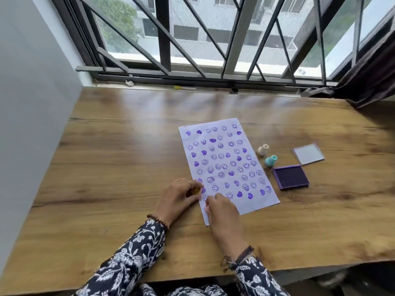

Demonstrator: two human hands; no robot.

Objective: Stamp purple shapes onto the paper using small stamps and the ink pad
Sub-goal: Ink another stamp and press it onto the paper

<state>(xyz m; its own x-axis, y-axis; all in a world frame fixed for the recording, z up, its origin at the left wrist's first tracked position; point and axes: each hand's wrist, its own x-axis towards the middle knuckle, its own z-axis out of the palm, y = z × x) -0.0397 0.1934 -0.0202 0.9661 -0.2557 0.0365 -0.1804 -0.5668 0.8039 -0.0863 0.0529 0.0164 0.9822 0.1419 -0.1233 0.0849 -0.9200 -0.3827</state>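
Note:
A white paper [215, 128] covered with several purple smiley and heart prints lies tilted on the wooden table [128, 163]. My left hand [177, 199] is at the paper's near left edge and grips a small orange stamp [195, 190], its smiley face turned up towards me. My right hand [223, 214] rests flat on the paper's near corner, fingertips pressing beside a smiley print, holding nothing. The open purple ink pad [290, 177] sits to the right of the paper.
A cream stamp [263, 149] and a teal stamp [270, 160] lie between the paper and the pad. The pad's clear lid [308, 154] lies behind it. A barred window [192, 39] runs along the table's far edge, a dark curtain [367, 82] hangs at the right, a wall [32, 103] stands at the left.

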